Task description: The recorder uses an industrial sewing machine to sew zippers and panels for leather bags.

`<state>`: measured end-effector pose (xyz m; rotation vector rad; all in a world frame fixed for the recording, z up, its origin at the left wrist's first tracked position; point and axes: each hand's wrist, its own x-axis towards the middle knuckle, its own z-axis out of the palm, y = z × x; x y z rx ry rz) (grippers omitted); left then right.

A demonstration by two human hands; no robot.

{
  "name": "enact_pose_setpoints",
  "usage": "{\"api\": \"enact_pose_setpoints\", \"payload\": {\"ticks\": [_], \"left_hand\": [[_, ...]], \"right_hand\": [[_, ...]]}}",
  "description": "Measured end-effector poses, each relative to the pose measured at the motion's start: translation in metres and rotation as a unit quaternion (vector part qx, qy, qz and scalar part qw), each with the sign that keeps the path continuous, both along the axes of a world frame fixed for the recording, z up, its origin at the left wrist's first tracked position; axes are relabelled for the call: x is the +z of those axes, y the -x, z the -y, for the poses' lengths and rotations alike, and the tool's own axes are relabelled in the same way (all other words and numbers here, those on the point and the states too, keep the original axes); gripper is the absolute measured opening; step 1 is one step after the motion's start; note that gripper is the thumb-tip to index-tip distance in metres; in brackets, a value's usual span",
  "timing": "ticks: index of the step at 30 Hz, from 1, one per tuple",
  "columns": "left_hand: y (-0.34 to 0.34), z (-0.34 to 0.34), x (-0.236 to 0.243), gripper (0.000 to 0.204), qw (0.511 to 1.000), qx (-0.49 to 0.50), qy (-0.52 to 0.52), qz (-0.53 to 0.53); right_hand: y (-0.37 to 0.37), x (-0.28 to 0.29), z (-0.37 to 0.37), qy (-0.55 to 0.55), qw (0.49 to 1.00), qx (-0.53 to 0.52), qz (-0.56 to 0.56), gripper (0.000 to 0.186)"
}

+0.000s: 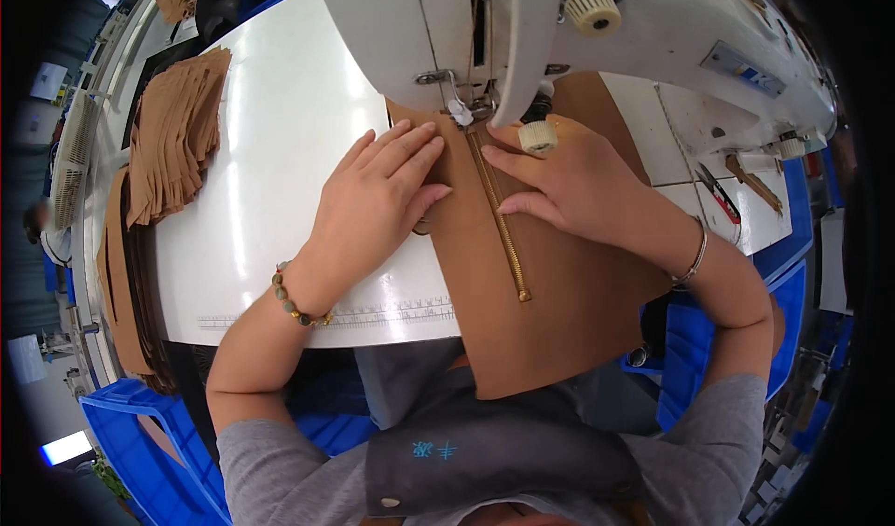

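Observation:
A brown leather-like panel [569,293] lies under the head of a white sewing machine [410,22] and hangs over the table's front edge. Set lengthwise in it is a brass-coloured zipper [503,223], its upper end close to the presser foot [480,111]. My left hand [382,186] rests flat on the panel's left edge, fingers stretched toward the needle area. On the other side of the zipper, my right hand [569,176] presses on the panel, thumb and forefinger apart. Its other fingers are partly hidden behind the machine's knob. Neither hand grasps anything.
A stack of brown pieces [177,134] lies at the table's left, with more brown panels [121,274] hanging over that edge. Thread snips [720,200] lie at the right. A printed ruler [373,311] runs along the front edge. Blue crates [154,423] stand below.

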<state>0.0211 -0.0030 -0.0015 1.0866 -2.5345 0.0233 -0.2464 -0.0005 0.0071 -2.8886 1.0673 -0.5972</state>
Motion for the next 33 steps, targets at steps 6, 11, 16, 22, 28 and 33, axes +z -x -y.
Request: {"api": "enact_pose_setpoints", "payload": {"ticks": [6, 11, 16, 22, 28, 33], "left_hand": [[0.005, -0.009, -0.009, 0.049, 0.998, -0.023, -0.039, -0.035], [0.011, -0.016, -0.013, 0.054, 0.999, -0.011, -0.032, -0.034], [0.014, -0.018, -0.01, 0.065, 0.999, -0.009, -0.044, -0.019], [0.016, -0.018, -0.007, 0.074, 0.999, -0.014, -0.046, -0.006], [0.015, -0.016, -0.006, 0.075, 0.998, -0.025, -0.061, -0.023], [0.013, -0.014, -0.004, 0.078, 0.993, -0.019, -0.097, -0.062]], "right_hand": [[-0.004, -0.006, -0.016, -0.051, 0.998, -0.028, 0.005, 0.063], [-0.01, -0.009, -0.015, -0.016, 0.999, -0.036, 0.028, 0.061], [-0.009, -0.019, -0.016, 0.029, 0.998, -0.033, 0.043, 0.058], [-0.009, -0.02, -0.014, 0.039, 0.998, -0.027, 0.038, 0.06], [-0.011, -0.024, -0.014, 0.053, 0.998, -0.023, 0.037, 0.062], [-0.016, -0.025, -0.016, 0.055, 0.997, -0.041, 0.042, 0.063]]}}
